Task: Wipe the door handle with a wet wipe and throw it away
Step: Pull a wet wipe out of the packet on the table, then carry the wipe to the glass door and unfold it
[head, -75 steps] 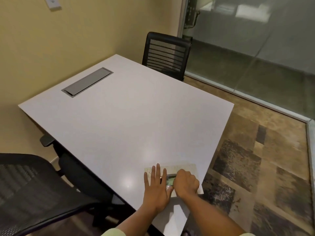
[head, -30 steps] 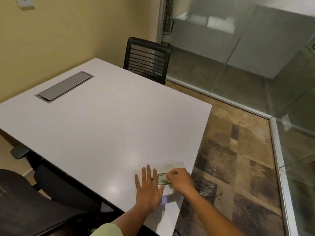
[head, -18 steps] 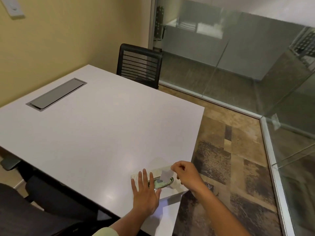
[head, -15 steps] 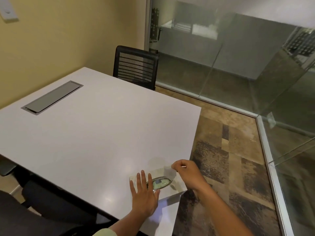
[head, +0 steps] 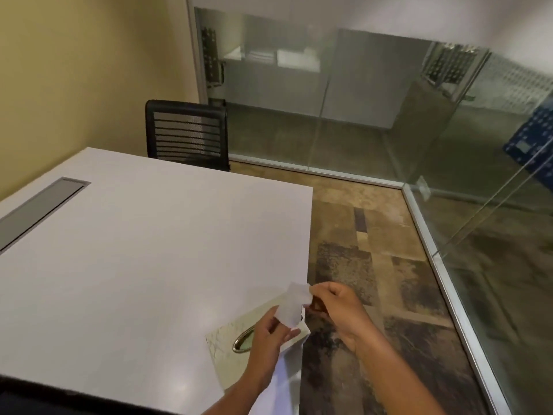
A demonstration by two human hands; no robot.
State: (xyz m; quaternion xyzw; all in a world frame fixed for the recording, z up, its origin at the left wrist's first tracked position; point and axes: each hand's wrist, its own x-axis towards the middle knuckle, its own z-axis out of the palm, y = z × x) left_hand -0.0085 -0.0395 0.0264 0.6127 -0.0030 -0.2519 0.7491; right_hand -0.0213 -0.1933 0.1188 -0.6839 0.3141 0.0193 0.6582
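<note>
A pale wipe box (head: 227, 339) with an oval metal-rimmed opening lies at the near right corner of the white table (head: 149, 250). A white wet wipe (head: 291, 304) is held up above the box. My right hand (head: 335, 307) pinches its upper corner and my left hand (head: 272, 333) grips its lower end. No door handle is clearly visible; a glass door (head: 493, 235) stands ajar at the right.
A black mesh chair (head: 187, 134) stands at the table's far side. A grey cable hatch (head: 39, 211) is set in the tabletop at left. Glass walls (head: 329, 94) with metal floor rails close the room. Patterned carpet (head: 374, 280) lies to the right.
My right hand pulled a wipe up out of the box. My left hand lifted off the box and took the wipe's lower end. The view swung right.
</note>
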